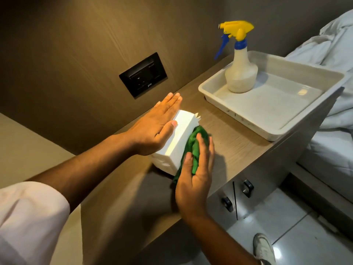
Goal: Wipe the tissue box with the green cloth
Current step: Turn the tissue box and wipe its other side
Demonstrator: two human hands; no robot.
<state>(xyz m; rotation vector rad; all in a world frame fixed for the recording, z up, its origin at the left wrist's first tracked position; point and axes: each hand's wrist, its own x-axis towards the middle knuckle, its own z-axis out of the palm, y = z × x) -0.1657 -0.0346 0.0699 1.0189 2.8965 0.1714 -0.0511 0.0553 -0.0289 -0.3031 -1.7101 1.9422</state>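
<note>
While wiping is under way: box (176, 142) lies on the wooden shelf (235, 142), tipped so one long face looks up and its tissue opening looks right, toward the tray.
Box position: near the shelf's middle, well apart from the tray (267, 134); white tissue (197, 117) pokes out at the far right edge.
Left hand (152, 131): flat against the box's left face, fingers straight and together, thumb over the top edge. Nothing is clasped; it only presses. Judged purpose: a brace, so the light box does not slide away under the push of the cloth.
Right hand (194, 180): palm and spread fingers press the cloth (193, 150) against the box's right face. Fingers lie extended over the bunched fabric, pinning it to the box, not curled around it.
Cloth: green, crumpled, sandwiched between right palm and box; lower end trails to the shelf.
Why opposed hands: the two palms squeeze from opposite sides, which lets the right one rub with pressure.
Bottle (241, 73): stands upright in the tray's far left corner, out of reach of the strokes; probably parked there to contain drips.
Socket (143, 74): on the wall behind the left hand, untouched.
Risk (judgement): cloth could snag the protruding tissue.
Not visible: the box's underside and far end.
</note>
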